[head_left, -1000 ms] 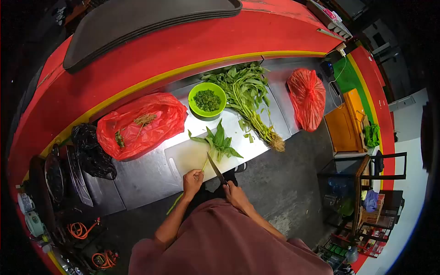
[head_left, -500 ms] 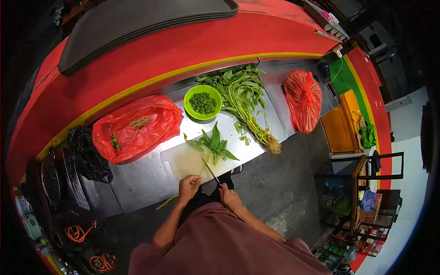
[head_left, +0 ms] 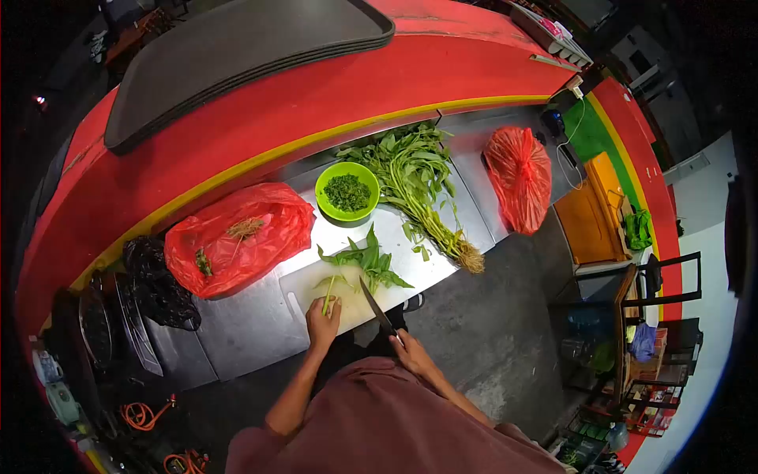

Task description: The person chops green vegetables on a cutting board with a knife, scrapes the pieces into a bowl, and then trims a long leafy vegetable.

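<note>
A green stalk point(head_left: 329, 294) is pinched in the closed left hand point(head_left: 323, 317) on the cutting board point(head_left: 312, 278). A knife point(head_left: 377, 308) is gripped in the closed right hand point(head_left: 410, 352).

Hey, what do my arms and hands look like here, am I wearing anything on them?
Both the left hand and right hand are bare, no gloves. Forearms are uncovered below the short sleeves of a dusty maroon shirt. No watch shows.

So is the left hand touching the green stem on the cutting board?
Touching. The head view shows the left hand pinching the lower end of the green stem on the cutting board; the right hand holds the knife.
</note>
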